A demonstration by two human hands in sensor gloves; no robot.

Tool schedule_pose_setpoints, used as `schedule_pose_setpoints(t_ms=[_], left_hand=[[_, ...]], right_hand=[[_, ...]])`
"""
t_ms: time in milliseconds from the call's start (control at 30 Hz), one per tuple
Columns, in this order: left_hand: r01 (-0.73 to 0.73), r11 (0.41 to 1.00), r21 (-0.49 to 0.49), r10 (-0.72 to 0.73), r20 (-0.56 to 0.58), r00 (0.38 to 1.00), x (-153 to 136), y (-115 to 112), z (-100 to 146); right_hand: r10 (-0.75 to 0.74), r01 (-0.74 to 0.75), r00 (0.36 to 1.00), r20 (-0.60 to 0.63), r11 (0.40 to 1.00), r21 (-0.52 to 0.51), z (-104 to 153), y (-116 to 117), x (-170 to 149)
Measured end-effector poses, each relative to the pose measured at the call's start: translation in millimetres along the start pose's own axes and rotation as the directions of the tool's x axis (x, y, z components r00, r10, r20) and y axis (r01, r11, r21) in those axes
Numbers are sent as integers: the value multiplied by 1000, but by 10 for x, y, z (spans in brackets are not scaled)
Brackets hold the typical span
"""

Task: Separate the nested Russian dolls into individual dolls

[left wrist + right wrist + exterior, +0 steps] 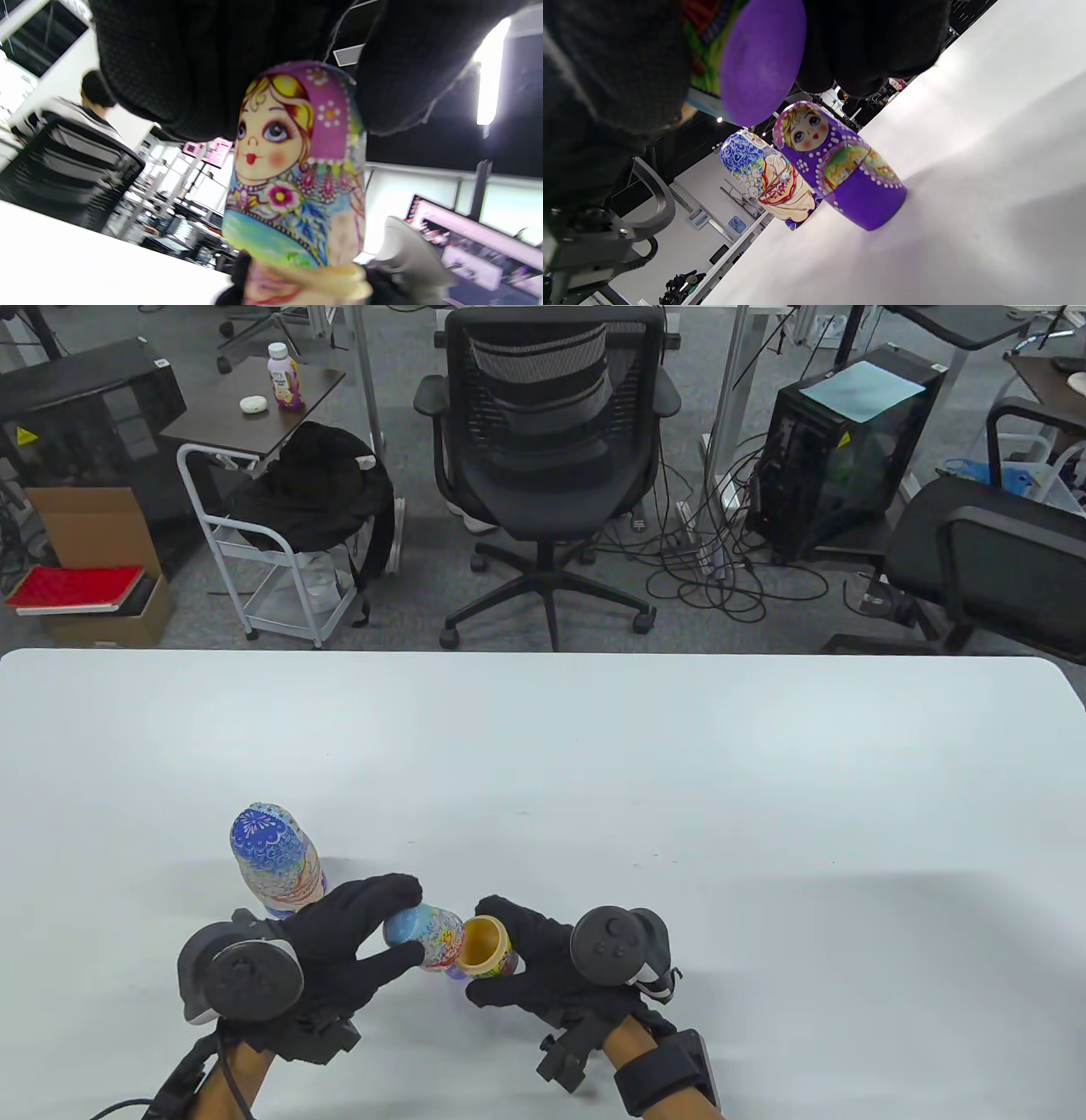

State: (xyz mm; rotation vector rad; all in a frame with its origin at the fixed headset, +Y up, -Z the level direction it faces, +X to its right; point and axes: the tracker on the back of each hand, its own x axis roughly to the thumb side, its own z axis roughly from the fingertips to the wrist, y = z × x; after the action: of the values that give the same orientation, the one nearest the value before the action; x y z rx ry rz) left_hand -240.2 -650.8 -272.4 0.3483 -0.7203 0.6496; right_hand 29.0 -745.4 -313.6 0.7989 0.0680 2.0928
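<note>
Progress, judged from the present layout: part done. Nearest the table's front edge, both gloved hands are engaged on one doll that is split or splitting at its seam.

The right hand [526, 963] grips the lower half [485, 946], its bare wooden mouth turned toward the left hand; the right wrist view shows that half's purple underside [761, 59] held between the fingers, clear of the table [764, 814]. The left hand [356, 937] pinches the upper half [422, 933] between thumb and fingers; the left wrist view shows its painted face and pink headscarf [297, 169]. The two halves sit just beside each other, tipped sideways above the table. Whether they are fully parted I cannot tell; in the left wrist view the upper half seems to meet a pale wooden rim below it. Any smaller doll inside is not visible.

Just beyond the hands, a purple doll [840, 169] stands upright on the table, seen only in the right wrist view. Farther back on the left, the large blue-topped doll [276, 861] stands upright, closed.

Remaining, in my judgement: part the held halves, extract any contents, rejoin the halves and stand them.
</note>
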Motion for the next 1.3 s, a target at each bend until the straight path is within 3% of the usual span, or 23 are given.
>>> schedule_pose_setpoints(t_ms=[600, 767, 1167, 1300], left_hand=[[42, 999, -32, -41, 41, 998, 116, -173, -3], [66, 996, -52, -63, 66, 996, 189, -243, -4], [-30, 998, -53, 31, 22, 999, 134, -236, -26], [-41, 998, -53, 43, 40, 998, 160, -219, -66]], right_hand=[[76, -77, 996, 42, 997, 10, 11, 1, 124], [189, -190, 981, 54, 981, 26, 8, 6, 205], [37, -37, 998, 51, 999, -18, 8, -2, 227], [-77, 77, 996, 43, 997, -7, 4, 4, 253]])
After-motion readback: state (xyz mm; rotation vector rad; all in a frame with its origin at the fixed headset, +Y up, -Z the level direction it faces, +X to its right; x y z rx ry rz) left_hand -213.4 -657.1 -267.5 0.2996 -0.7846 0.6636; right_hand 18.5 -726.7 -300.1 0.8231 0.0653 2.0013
